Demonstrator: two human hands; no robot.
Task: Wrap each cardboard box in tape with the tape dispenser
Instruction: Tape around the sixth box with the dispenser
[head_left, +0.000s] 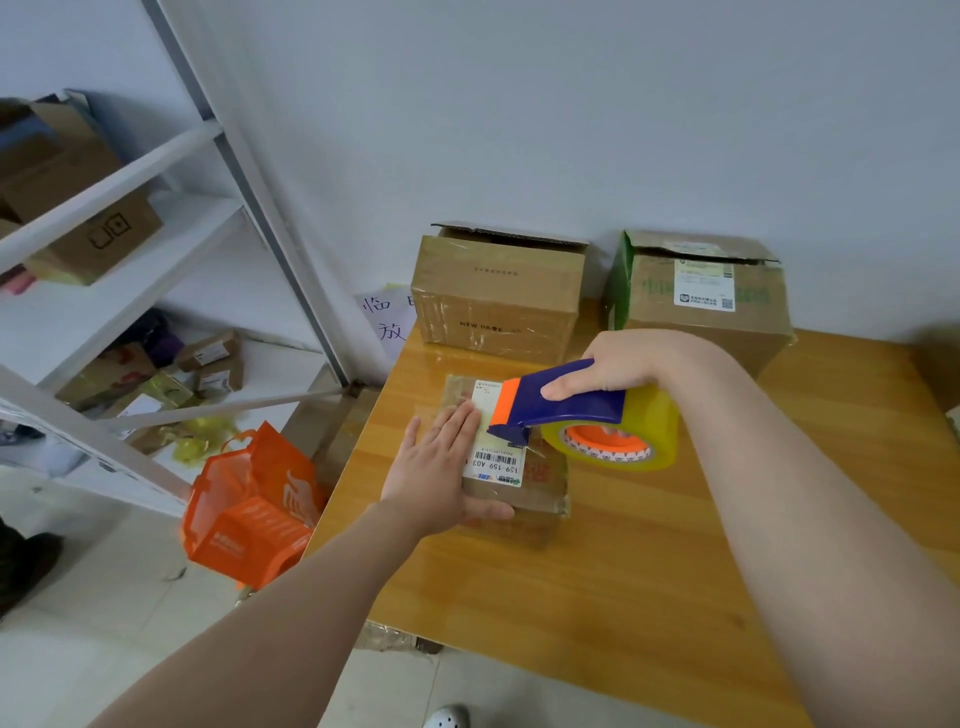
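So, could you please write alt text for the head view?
A person's left hand presses flat on a small labelled cardboard box on a wooden table, while the right hand holds a blue and orange tape dispenser at the box's top. Two larger cardboard boxes stand behind against the wall; shelving stands to the left.

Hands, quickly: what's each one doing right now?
Left hand: open, flat fingers pressing on the small cardboard box.
Right hand: closed, gripping the tape dispenser.
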